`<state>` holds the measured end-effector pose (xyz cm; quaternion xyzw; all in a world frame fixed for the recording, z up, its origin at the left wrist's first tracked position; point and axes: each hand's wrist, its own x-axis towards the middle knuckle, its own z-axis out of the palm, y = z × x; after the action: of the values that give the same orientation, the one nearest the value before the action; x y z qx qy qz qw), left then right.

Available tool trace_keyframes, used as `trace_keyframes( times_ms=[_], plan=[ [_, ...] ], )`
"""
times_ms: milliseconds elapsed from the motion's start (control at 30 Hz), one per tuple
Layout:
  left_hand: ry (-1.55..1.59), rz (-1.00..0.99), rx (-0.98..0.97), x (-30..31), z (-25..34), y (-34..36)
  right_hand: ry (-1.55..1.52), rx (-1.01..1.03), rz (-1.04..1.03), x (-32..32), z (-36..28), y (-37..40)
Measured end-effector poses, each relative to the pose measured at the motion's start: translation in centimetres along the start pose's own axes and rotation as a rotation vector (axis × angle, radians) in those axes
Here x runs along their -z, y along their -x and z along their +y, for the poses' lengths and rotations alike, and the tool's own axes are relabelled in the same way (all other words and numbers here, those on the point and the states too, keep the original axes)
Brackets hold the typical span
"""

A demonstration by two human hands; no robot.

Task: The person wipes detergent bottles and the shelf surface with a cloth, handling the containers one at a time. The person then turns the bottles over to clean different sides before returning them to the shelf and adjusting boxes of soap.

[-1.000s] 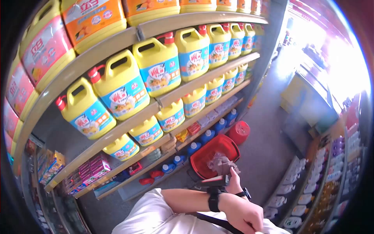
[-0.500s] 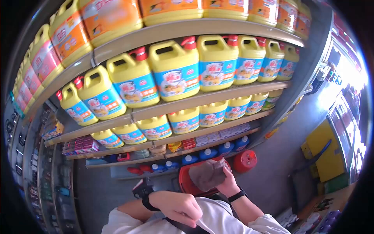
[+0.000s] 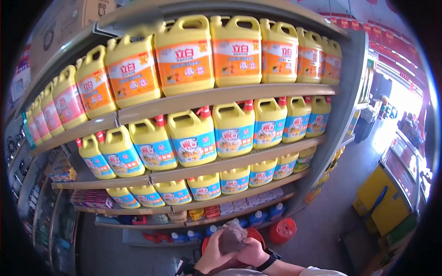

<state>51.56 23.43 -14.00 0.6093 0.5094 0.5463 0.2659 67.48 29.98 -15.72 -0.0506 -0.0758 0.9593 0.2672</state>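
Observation:
Low in the view, a greyish-brown cloth (image 3: 231,235) is bunched between my two hands. My left hand (image 3: 212,255) presses against its left side with the fingers closed round it. On the opposite side my right hand (image 3: 252,252) grips the cloth, fingers curled in. Partly hidden beneath the hands is a red bucket (image 3: 258,234); its contents cannot be seen.
Shelves (image 3: 221,166) ahead carry yellow jugs (image 3: 234,134) with blue labels and, higher up, orange-labelled jugs (image 3: 184,60). Blue-capped bottles (image 3: 258,217) line the bottom. A red stool-like object (image 3: 282,231) stands on the floor, and a yellow cabinet (image 3: 384,200) is at right.
My left hand has moved from in front of my body to the cloth and now holds it along with my right. The camera view has tilted up, showing more upper shelf.

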Motion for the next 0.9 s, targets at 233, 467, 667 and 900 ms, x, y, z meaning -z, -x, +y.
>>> trace_keyframes(
  times_ms=[233, 467, 667, 900],
  plan=[
    [0.314, 0.290, 0.234, 3.5, -0.5, 0.1, 1.260, -0.031, -0.003, -1.9, -1.0, -3.2],
    [0.544, 0.445, 0.320, 6.6, -2.1, 2.3, 1.893, 0.391, -0.361, -7.8, -1.0, -7.8],
    [0.693, 0.659, 0.319, 10.0, -2.4, 4.4, 2.080, 0.064, -0.419, -9.5, 4.2, -12.5],
    [-0.146, 0.664, -0.076, 15.1, -0.8, 6.3, 1.275, 0.176, -0.193, -1.9, 14.0, -19.5]
  ],
)
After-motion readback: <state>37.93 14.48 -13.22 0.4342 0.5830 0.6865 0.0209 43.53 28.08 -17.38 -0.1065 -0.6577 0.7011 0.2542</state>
